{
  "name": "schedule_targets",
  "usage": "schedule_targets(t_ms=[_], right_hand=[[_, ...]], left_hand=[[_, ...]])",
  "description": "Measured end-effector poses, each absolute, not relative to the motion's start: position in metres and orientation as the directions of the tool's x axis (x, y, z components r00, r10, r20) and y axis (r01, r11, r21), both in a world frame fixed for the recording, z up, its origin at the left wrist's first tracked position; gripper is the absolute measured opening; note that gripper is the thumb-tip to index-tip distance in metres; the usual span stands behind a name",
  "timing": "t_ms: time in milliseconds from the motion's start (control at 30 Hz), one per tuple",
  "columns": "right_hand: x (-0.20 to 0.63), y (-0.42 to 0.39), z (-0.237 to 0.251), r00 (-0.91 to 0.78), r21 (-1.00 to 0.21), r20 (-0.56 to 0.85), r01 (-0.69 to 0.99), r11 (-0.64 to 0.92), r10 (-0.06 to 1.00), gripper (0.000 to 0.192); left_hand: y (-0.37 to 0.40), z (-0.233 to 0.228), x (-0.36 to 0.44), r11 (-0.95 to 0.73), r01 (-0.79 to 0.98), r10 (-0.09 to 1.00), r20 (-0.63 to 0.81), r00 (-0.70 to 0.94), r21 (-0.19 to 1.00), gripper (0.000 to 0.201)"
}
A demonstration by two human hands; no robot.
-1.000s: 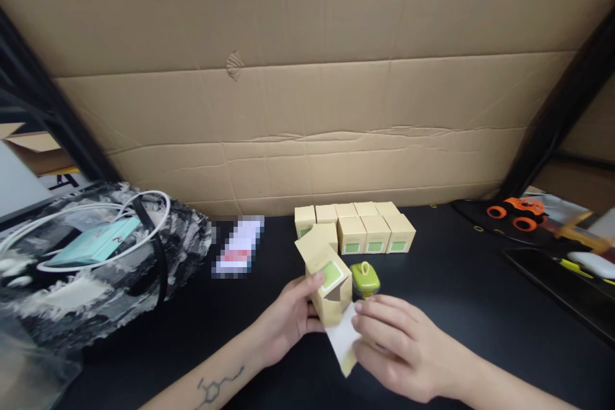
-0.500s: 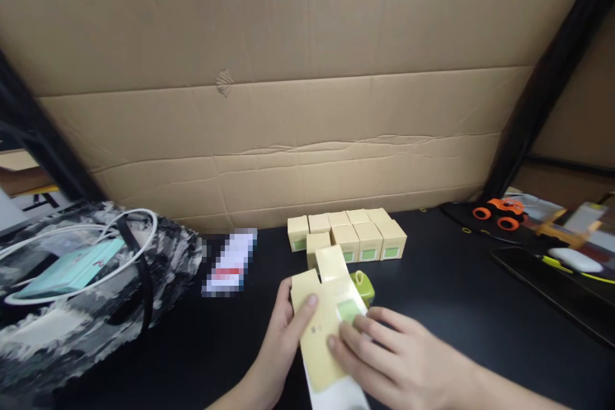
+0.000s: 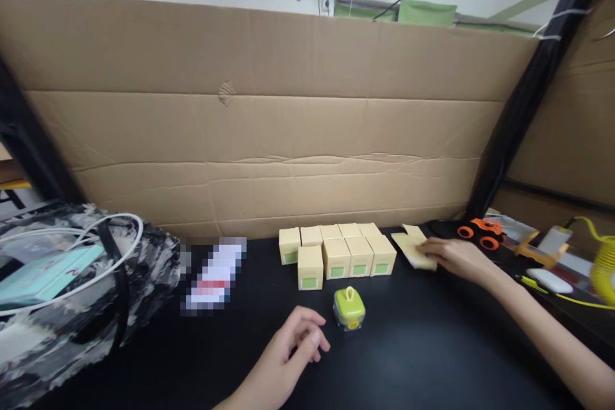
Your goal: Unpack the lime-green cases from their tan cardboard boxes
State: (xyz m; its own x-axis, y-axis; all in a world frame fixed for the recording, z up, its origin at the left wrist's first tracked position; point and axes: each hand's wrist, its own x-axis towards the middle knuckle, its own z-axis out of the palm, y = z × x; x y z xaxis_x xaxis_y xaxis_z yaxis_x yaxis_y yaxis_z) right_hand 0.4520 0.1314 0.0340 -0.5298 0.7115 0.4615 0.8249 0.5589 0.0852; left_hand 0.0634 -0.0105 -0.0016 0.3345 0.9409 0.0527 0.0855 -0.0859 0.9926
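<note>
My right hand (image 3: 454, 256) is stretched out to the far right and pinches the edge of a flattened pale-yellow box (image 3: 414, 247), which lies at or just above the black table. Nearer to me, my left hand (image 3: 298, 347) hovers over the table with its fingers loosely bent and nothing in them. Just right of its fingertips stands a small clear container with a green lid (image 3: 350, 309) and a loop on top. Behind that container sit several small pale-yellow boxes (image 3: 348, 255) with green labels, grouped in rows, one box (image 3: 310, 269) standing forward at the left.
A cardboard wall (image 3: 269, 128) closes off the back. At the left lies a grey-black bag (image 3: 148, 262) with white cables, beside a blurred-out flat item (image 3: 216, 275). On the right are an orange toy truck (image 3: 484, 232), a white mouse-like object (image 3: 549, 280) and a yellow coiled hose (image 3: 604, 269).
The left hand has let go of the flattened box. My right hand has carried it from the middle to the far right, baring the green-lidded container. The view has tilted up slightly.
</note>
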Motion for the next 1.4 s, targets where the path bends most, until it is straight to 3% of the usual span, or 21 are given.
schedule_targets(t_ms=[100, 267, 367, 467, 567, 600, 667, 833, 967, 1067, 1200, 1400], right_hand=[[0.466, 0.133, 0.027, -0.522, -0.005, 0.396, 0.821, 0.571, 0.755, 0.047], [0.449, 0.115, 0.052, -0.399, -0.139, 0.474, 0.846, 0.514, 0.785, 0.050], [0.396, 0.088, 0.060, -0.524, -0.240, 0.400, 0.732, 0.638, 0.752, 0.038], [0.334, 0.056, 0.052, -0.699, -0.331, 0.264, 0.582, 0.743, 0.665, 0.056], [0.287, 0.033, 0.040, -0.720, -0.456, 0.221, 0.520, 0.722, 0.658, 0.052], [0.276, 0.029, 0.038, -0.714, -0.502, 0.214, 0.505, 0.702, 0.667, 0.047], [0.261, 0.024, 0.039, -0.703, -0.561, 0.211, 0.482, 0.673, 0.679, 0.041], [0.249, 0.038, 0.068, -0.797, -0.406, 0.289, 0.399, 0.822, 0.530, 0.060], [0.239, 0.070, 0.084, -0.737, -0.262, 0.386, 0.489, 0.832, 0.555, 0.029], [0.227, 0.090, 0.080, -0.695, -0.183, 0.414, 0.569, 0.801, 0.588, 0.027], [0.221, 0.098, 0.075, -0.702, -0.150, 0.381, 0.595, 0.790, 0.601, 0.034], [0.241, 0.063, 0.078, -0.727, -0.218, 0.306, 0.575, 0.789, 0.615, 0.043]], left_hand=[[-0.011, -0.004, 0.064, -0.115, 0.117, 0.950, 0.074, 0.304, 0.986, 0.031], [-0.014, 0.003, 0.065, -0.235, 0.312, 0.956, 0.162, 0.244, 0.921, 0.013], [-0.015, 0.008, 0.064, -0.285, 0.418, 0.954, 0.210, 0.216, 0.863, 0.015], [-0.015, 0.009, 0.063, -0.298, 0.426, 0.938, 0.180, 0.296, 0.854, 0.038], [-0.015, 0.008, 0.062, -0.257, 0.411, 0.917, 0.086, 0.389, 0.875, 0.083], [-0.014, 0.008, 0.062, -0.250, 0.419, 0.912, 0.067, 0.406, 0.873, 0.090], [-0.013, 0.010, 0.061, -0.253, 0.444, 0.911, 0.058, 0.408, 0.860, 0.086], [-0.006, 0.019, 0.050, -0.343, 0.523, 0.918, 0.161, 0.362, 0.780, 0.078], [0.007, 0.031, 0.028, -0.492, 0.646, 0.869, 0.296, 0.395, 0.583, 0.062], [0.017, 0.036, 0.011, -0.517, 0.669, 0.855, 0.344, 0.387, 0.533, 0.047], [0.027, 0.031, -0.004, -0.493, 0.687, 0.865, 0.384, 0.321, 0.535, 0.049], [0.037, 0.014, -0.011, -0.452, 0.650, 0.881, 0.421, 0.216, 0.611, 0.054]])
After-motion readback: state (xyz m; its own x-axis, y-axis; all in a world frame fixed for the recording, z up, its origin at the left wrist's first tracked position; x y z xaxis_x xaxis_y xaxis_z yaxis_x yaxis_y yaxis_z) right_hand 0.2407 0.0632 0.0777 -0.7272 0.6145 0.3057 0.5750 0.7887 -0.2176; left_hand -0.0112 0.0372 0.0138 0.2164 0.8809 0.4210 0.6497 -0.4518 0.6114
